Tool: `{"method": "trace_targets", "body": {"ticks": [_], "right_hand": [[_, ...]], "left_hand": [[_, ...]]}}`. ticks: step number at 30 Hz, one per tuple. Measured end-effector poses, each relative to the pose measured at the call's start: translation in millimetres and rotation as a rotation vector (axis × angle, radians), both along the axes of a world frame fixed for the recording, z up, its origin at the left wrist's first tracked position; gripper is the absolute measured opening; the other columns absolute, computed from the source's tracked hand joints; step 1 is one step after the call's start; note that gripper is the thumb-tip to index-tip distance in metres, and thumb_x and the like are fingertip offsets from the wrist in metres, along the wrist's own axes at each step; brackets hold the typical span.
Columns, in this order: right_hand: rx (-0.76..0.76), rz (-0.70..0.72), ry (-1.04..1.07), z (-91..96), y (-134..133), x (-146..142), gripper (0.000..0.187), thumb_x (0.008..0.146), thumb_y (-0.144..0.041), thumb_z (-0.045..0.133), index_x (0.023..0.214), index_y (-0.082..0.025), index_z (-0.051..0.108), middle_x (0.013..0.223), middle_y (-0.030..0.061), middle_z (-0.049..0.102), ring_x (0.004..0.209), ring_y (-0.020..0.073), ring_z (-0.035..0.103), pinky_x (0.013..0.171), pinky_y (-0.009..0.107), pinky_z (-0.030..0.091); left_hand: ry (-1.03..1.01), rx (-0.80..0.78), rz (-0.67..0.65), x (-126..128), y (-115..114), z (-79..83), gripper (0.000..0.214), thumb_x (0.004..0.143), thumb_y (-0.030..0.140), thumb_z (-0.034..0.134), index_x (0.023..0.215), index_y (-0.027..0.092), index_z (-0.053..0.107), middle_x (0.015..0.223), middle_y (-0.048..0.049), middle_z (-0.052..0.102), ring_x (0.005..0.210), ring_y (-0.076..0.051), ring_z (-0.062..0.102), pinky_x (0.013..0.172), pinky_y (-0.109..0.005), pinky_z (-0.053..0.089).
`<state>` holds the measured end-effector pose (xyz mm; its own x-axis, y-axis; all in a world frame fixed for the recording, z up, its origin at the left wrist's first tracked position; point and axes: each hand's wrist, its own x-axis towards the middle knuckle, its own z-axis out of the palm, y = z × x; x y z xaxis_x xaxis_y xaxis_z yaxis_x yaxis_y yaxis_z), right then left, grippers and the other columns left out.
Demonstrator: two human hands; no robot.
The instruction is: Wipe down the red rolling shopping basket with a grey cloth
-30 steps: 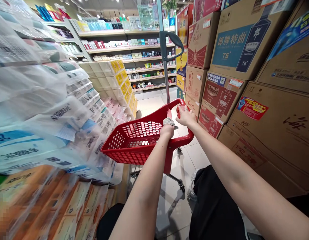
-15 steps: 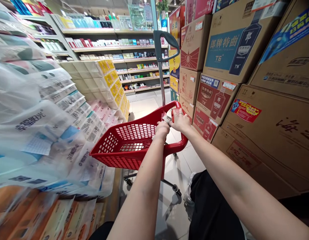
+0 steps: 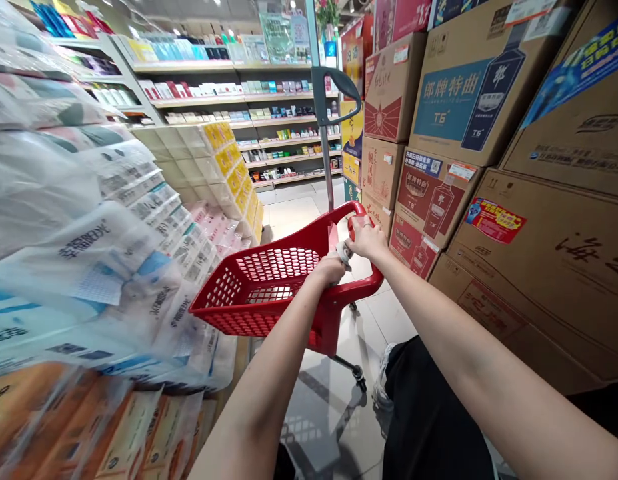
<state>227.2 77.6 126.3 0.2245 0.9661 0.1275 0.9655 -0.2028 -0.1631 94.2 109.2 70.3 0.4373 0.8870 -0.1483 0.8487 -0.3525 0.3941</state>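
Note:
A red plastic shopping cart (image 3: 269, 319) with slotted basket walls stands before me, its basket bare inside. My right hand (image 3: 369, 240) is closed around the cart's red handle (image 3: 356, 291) at its far right corner. Just left of it, my left hand (image 3: 331, 268) is curled over the rim, its fingers partly hidden. A small whitish-grey thing (image 3: 344, 256) shows at its fingers, too unclear to name. Beside it a pinkish flap (image 3: 333, 236) stands up at the cart's edge.
Wrapped tissue packs (image 3: 153, 267) are piled on the left. Stacked cartons (image 3: 553, 260) line the right side. Behind the cart rises a grey-handled metal pole (image 3: 325, 143). Stocked shelves (image 3: 223, 100) stand at the back, beyond a tiled floor (image 3: 293, 212).
The cart and both hands have shifted slightly right in view. My left hand has turned and lowered a little, and the whitish-grey thing shows more clearly.

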Motion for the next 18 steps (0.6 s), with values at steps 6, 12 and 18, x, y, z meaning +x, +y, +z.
{"method": "trace_targets", "body": {"ticks": [6, 12, 18], "right_hand": [[-0.018, 0.009, -0.011, 0.9, -8.7, -1.9, 0.077, 0.083, -0.057, 0.042, 0.147, -0.024, 0.016, 0.153, 0.0165, 0.012, 0.120, 0.0372, 0.041, 0.088, 0.045, 0.039], [0.008, 0.040, -0.035, -0.5, -13.7, -0.5, 0.075, 0.084, -0.055, 0.039, 0.147, -0.022, 0.017, 0.152, 0.0187, 0.014, 0.120, 0.0376, 0.041, 0.087, 0.044, 0.040], [0.013, 0.032, -0.051, -2.3, -14.2, 0.8, 0.074, 0.084, -0.054, 0.039, 0.147, -0.023, 0.017, 0.152, 0.0186, 0.015, 0.116, 0.0369, 0.045, 0.081, 0.043, 0.043]], "left_hand": [[0.100, 0.005, 0.068, -7.4, -32.6, 7.4, 0.054, 0.088, 0.047, 0.036, 0.134, 0.019, 0.041, 0.135, -0.0135, 0.049, 0.119, -0.027, 0.051, 0.097, -0.039, 0.040], [0.180, 0.082, 0.199, 15.3, -7.8, 10.8, 0.043, 0.088, 0.035, 0.038, 0.124, 0.017, 0.053, 0.125, -0.0162, 0.057, 0.117, -0.031, 0.053, 0.094, -0.044, 0.041], [0.166, 0.095, 0.259, 31.1, 43.5, 11.6, 0.041, 0.084, 0.031, 0.045, 0.122, 0.019, 0.055, 0.123, -0.0149, 0.058, 0.112, -0.033, 0.056, 0.090, -0.048, 0.043]]}}
